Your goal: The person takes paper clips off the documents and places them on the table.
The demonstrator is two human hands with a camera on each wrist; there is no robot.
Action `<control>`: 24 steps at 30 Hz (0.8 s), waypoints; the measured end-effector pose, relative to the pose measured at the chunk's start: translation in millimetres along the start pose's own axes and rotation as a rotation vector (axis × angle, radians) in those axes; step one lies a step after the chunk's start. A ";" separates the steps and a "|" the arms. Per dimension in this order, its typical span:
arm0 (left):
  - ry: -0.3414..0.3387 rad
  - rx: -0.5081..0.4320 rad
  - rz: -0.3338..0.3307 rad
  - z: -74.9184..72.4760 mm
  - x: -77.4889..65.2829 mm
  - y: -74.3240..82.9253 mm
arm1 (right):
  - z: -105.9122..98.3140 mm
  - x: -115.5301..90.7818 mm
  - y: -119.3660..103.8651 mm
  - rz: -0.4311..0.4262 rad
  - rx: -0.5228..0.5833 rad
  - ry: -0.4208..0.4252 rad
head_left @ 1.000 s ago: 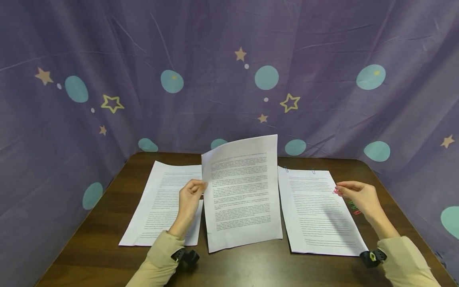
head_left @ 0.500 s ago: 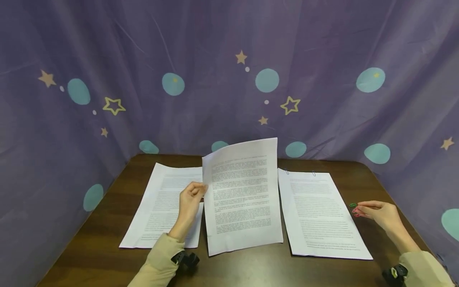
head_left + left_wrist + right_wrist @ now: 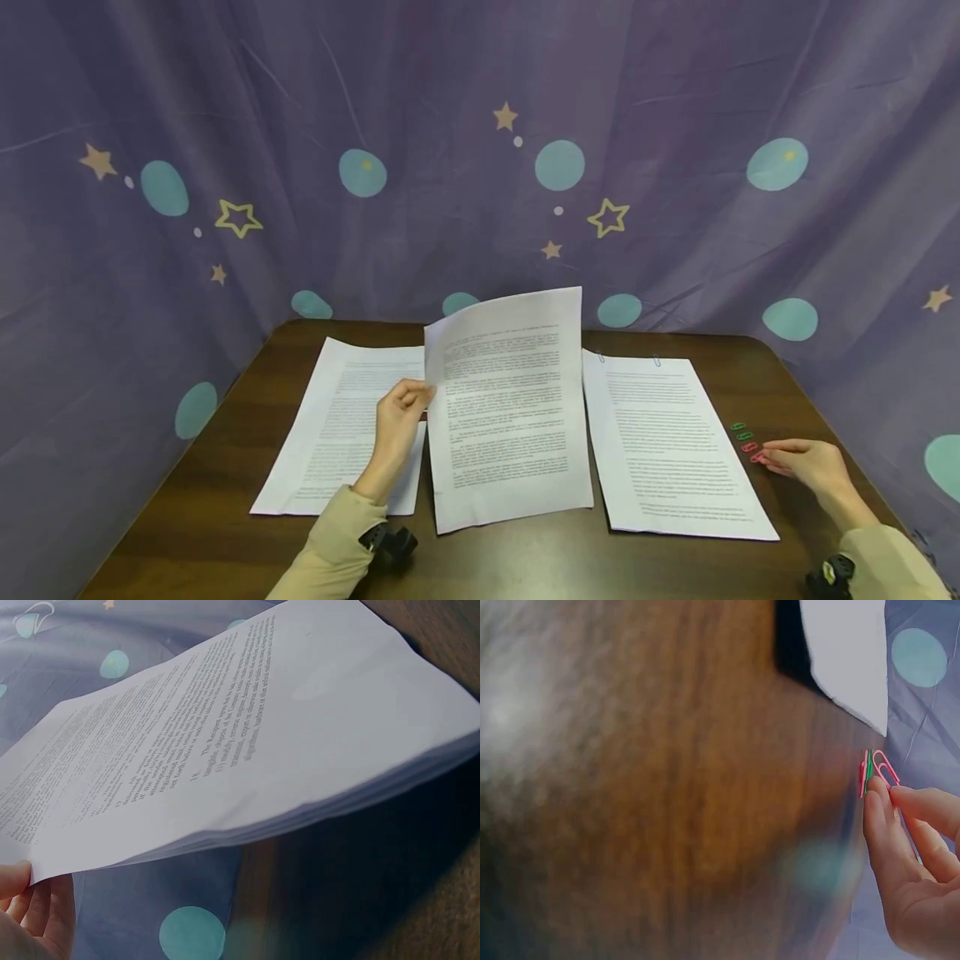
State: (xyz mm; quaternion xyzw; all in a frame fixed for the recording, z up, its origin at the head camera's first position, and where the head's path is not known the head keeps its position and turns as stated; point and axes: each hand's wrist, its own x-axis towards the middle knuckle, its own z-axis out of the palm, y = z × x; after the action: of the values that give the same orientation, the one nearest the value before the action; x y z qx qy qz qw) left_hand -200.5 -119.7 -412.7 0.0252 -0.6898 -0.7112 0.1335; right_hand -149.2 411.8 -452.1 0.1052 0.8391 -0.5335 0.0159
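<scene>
My left hand [image 3: 399, 417] pinches the left edge of a stack of printed sheets [image 3: 510, 417], held up tilted above the table. In the left wrist view several layers of the stack [image 3: 300, 735] show along its lower edge, with the thumb on top and fingers beneath. My right hand [image 3: 813, 468] is low at the table's right side. Between its thumb and fingers it pinches a pink paper clip [image 3: 885, 766], clearly seen in the right wrist view. Close by lie two green paper clips [image 3: 745, 436] and another pink paper clip [image 3: 749, 447] in a row.
Printed papers [image 3: 660, 450] lie on the right, with two paper clips [image 3: 657, 361] on their top edge. More printed papers [image 3: 315, 442] lie on the left, partly behind the left hand and raised stack. A patterned curtain [image 3: 450, 108] hangs behind the wooden table [image 3: 525, 567].
My right hand has moved right and toward the table's near side, from over the right papers to the row of clips, with the pink paper clip. The left hand stays with the raised stack.
</scene>
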 end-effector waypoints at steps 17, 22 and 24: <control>-0.001 -0.017 0.000 1.1 0.9 -1.7 | -0.4 6.5 14.0 -0.014 -0.038 0.007; 0.003 -0.016 0.008 1.4 0.3 -2.6 | -0.2 7.3 14.3 -0.020 -0.064 0.017; 0.006 -0.024 0.006 1.6 0.3 -2.8 | 0.1 7.3 14.4 -0.021 -0.072 0.023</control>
State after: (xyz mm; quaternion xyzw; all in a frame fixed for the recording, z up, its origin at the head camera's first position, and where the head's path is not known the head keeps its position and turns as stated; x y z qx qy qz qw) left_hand -201.6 -118.2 -415.3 0.0238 -0.6808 -0.7190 0.1379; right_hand -153.5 418.7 -466.0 0.1017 0.8590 -0.5018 0.0045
